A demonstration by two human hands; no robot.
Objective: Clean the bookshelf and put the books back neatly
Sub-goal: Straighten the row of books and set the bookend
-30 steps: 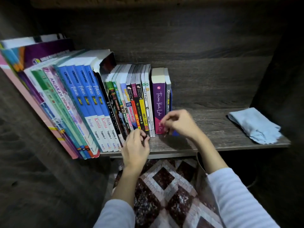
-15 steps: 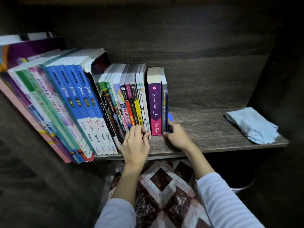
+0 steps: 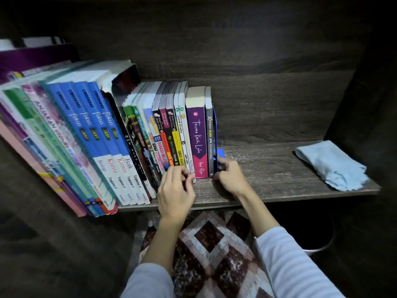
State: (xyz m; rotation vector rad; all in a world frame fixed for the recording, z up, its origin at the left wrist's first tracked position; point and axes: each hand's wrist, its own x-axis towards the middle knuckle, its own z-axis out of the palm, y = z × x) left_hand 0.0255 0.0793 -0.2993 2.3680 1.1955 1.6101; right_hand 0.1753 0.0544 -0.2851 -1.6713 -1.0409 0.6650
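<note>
- Head view: row of books [image 3: 129, 136] stands on the shelf board [image 3: 279, 181] from 9 o'clock to about centre. The 3 o'clock half shows bare wood, bar a cloth.
- L hand [image 3: 175, 190] is at 6 o'clock of the slim paperbacks [image 3: 171, 136], fingers curled, tips on the spine feet. Can't tell if it pinches one or just pushes.
- R hand [image 3: 231, 177] is just beside it at 3 o'clock, fingers wrapped round the foot of the blue bookend [image 3: 220, 152]. Bookend sits flush vs the grey book [image 3: 209, 134], last in row, next to the purple book [image 3: 198, 134].
- Step, as I read it: squaring spines & snugging the bookend.
- To do it well: brace spines w/ L hand, flat even push, so they line up. Slide bookend toward 9 o'clock along the board, not lifted, till gaps close. Don't over-squeeze; thin paperbacks prob. bow.
- Tall blue workbooks [image 3: 92, 130] at 9 o'clock look tilted, tho the wide lens may exaggerate. Upright them if so, else their wt could shove the row.
- Materials: board = dark wood-grain, rough-looking, likely some drag. Bookend = thin, hard; metal or plastic unclear. Books = glossy softcovers, slick spines, pale page blocks.
- Cloth [image 3: 330, 164]: pale blue, soft, folded, ragged edge, at 3 o'clock near the board's front corner, well apart from both hands.
- Patterned rug [image 3: 214, 244] lies below at 6 o'clock.
</note>
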